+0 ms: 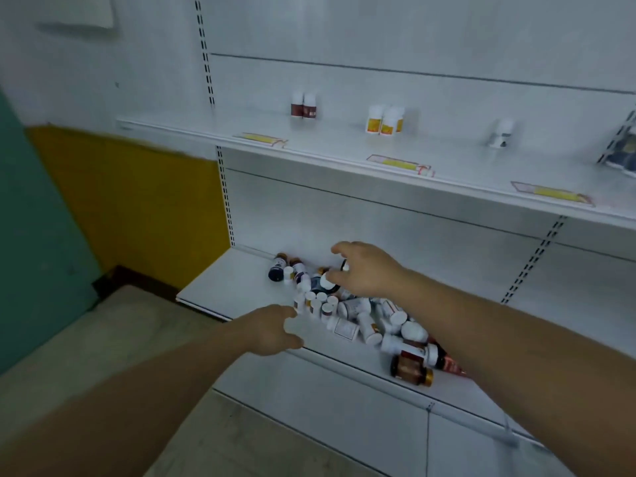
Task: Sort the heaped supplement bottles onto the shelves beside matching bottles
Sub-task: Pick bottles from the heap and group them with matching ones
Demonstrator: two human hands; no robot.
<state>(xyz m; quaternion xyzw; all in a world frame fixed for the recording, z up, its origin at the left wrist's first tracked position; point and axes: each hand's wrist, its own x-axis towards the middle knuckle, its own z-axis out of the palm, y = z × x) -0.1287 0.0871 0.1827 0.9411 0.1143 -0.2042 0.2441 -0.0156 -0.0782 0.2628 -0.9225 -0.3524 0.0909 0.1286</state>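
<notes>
Lying in a loose jumble on the lower shelf, the heaped supplement bottles are small cylinders, most of them white plastic with white screw caps and printed labels, a few of dark or amber plastic; one amber bottle with a gold cap lies on its side at the near end of the heap. The right hand reaches down over the far part of the heap, its fingers spread and curved over a dark bottle with a white cap; the fingertips sit at that cap, but motion blur hides whether they actually grip it. The left hand is at the near edge of the heap, thumb and fingers loosely curved and parted, holding nothing that can be seen.

The shelving is smooth white sheet metal with slotted uprights. On the upper shelf stand three small groups, well apart: two white bottles with dark red labels, a cluster of white bottles with yellow labels, and a white bottle with a grey label. Yellow price tags lie flat along its front edge. Left of the unit the wall is painted yellow and teal.
</notes>
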